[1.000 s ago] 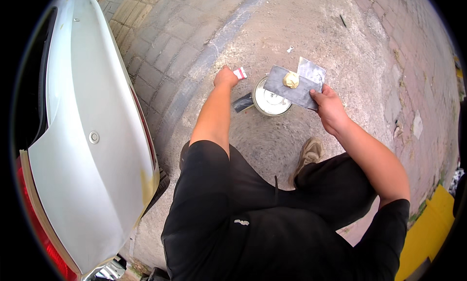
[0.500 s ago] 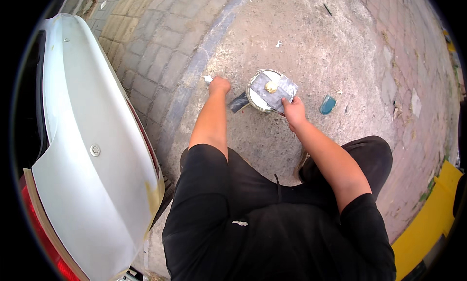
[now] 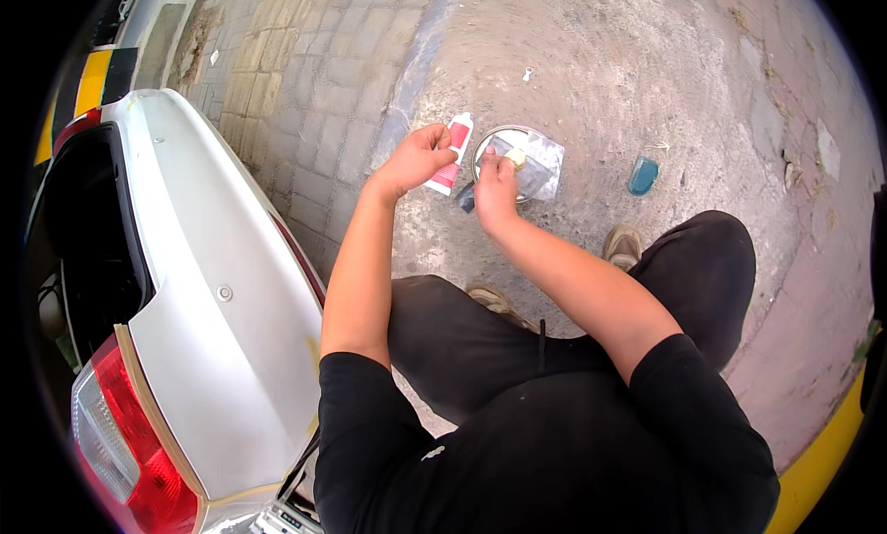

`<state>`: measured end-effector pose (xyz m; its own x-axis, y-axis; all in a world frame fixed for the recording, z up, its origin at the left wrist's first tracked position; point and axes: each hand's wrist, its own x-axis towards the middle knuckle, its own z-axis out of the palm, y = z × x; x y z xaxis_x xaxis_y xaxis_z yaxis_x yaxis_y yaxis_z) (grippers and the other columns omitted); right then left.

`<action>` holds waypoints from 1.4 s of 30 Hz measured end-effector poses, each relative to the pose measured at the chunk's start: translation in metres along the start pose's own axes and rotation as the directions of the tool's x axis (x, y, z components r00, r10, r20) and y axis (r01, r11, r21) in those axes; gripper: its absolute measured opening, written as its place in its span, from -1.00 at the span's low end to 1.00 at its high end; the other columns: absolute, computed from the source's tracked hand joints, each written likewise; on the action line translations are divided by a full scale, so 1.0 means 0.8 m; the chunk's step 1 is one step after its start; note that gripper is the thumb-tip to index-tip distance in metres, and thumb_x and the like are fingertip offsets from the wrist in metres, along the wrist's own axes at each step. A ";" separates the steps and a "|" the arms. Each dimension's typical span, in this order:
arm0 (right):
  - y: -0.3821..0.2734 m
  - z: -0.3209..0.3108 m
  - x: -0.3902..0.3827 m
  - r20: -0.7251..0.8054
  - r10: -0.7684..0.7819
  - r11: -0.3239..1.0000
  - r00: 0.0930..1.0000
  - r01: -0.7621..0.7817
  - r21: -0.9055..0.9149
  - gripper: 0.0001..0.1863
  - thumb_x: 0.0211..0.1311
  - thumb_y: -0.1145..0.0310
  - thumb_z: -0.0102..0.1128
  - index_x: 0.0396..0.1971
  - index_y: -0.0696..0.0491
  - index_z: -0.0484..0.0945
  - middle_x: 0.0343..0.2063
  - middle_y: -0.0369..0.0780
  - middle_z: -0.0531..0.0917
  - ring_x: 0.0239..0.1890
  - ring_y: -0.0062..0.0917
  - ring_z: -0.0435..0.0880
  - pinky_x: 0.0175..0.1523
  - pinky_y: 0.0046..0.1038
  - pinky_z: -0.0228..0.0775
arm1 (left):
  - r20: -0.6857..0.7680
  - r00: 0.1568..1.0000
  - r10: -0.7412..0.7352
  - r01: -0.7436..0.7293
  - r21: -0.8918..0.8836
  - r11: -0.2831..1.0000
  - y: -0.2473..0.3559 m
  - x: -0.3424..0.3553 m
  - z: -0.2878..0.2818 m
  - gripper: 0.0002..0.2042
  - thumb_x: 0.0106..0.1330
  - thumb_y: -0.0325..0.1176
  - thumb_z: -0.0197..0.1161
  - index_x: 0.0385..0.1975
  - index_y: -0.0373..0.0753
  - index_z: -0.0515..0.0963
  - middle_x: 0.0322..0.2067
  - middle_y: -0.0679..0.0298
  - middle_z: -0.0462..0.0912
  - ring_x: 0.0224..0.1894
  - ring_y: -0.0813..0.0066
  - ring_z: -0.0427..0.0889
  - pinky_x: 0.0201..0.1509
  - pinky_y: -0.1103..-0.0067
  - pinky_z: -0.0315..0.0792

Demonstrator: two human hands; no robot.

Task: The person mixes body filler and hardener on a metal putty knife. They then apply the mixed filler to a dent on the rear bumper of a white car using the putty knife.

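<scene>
My left hand (image 3: 418, 161) grips a red and white squeeze tube (image 3: 459, 135), its narrow end pointing away from me. Close beside it, my right hand (image 3: 497, 190) is closed over the near left part of a round tin (image 3: 479, 151). What its fingers pinch is hidden. On the tin lies a grey flat sheet (image 3: 547, 171), with a cream-coloured lump of paste (image 3: 516, 158) on it near my right fingertips. A dark block (image 3: 465, 199) shows partly under my right hand, against the tin.
A blue-green object (image 3: 643, 175) lies on the concrete to the right of the tin. Farther off is a small white scrap (image 3: 528, 74). A silver-white car (image 3: 212, 257) with a red and clear tail light (image 3: 139, 442) stands close on my left.
My left hand has come in toward the tin, and the tube now shows in full. The right hand has left the sheet's near right edge and moved left. My view has shifted.
</scene>
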<state>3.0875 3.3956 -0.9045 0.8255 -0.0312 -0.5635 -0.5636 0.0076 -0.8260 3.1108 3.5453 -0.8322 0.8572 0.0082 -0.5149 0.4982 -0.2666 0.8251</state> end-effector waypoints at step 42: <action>0.044 -0.038 -0.011 -0.020 0.073 0.989 0.997 -0.075 -0.128 -0.41 0.52 -0.01 -0.18 -0.35 0.27 0.55 -0.36 0.12 0.65 -0.23 0.02 0.64 -0.09 -0.13 0.40 | 0.074 0.958 -0.278 0.255 0.227 0.940 -0.069 0.025 0.104 -0.51 0.57 -0.07 -0.06 -0.01 -0.46 0.55 -0.13 0.11 0.67 -0.10 0.42 0.57 0.07 0.51 0.42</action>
<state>3.0599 3.3658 -0.9282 0.7815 -0.0503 -0.6219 -0.6230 -0.1185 -0.7732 3.0897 3.4797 -0.9077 0.6731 0.0108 -0.7395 0.6572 -0.4674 0.5913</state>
